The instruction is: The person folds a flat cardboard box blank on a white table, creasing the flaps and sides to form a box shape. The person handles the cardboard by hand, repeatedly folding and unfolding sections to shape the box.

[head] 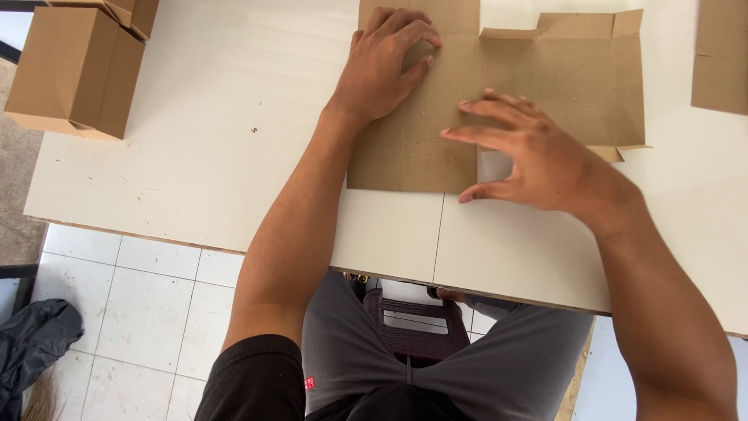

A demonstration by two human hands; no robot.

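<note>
A flat, unfolded brown cardboard box blank (576, 78) lies on the white table (218, 156), its flaps creased and some edges raised along the far and right sides. My left hand (386, 66) presses palm down on the blank's left part, fingers bent toward the middle. My right hand (530, 152) rests flat on the blank's lower middle, fingers spread and pointing left, thumb stretched over the table just below the cardboard edge. Neither hand grips anything.
Folded brown cardboard boxes (74, 70) stand at the table's far left corner. Another flat cardboard piece (721, 54) lies at the far right. Below the table edge are my grey-trousered legs, a dark plastic stool (413, 320), a tiled floor and a black bag (35, 343).
</note>
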